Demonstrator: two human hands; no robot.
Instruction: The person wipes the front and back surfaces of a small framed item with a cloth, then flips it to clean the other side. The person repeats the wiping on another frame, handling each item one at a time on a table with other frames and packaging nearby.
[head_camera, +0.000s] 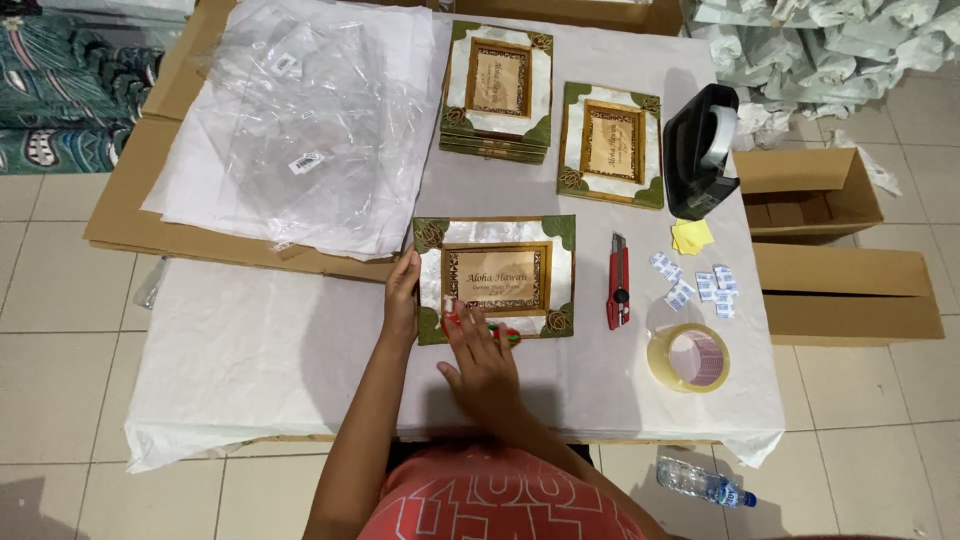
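A picture frame (495, 236) with pearly white sides, green corners and a wooden inner border lies flat on the white-covered table (250, 350), right in front of me. My left hand (402, 300) rests against its left edge, fingers on the frame's side. My right hand (478, 355) lies on the frame's lower edge, fingers pressing a small red and green thing (508, 334) there; what that thing is I cannot tell.
A stack of like frames (497, 90) and a single frame (611, 143) lie farther back. Clear plastic bags (310, 120) lie on white paper at left. A black tape dispenser (700, 150), red cutter (618, 282), small white packets (700, 285), tape roll (688, 357) and cardboard boxes (840, 280) are at right.
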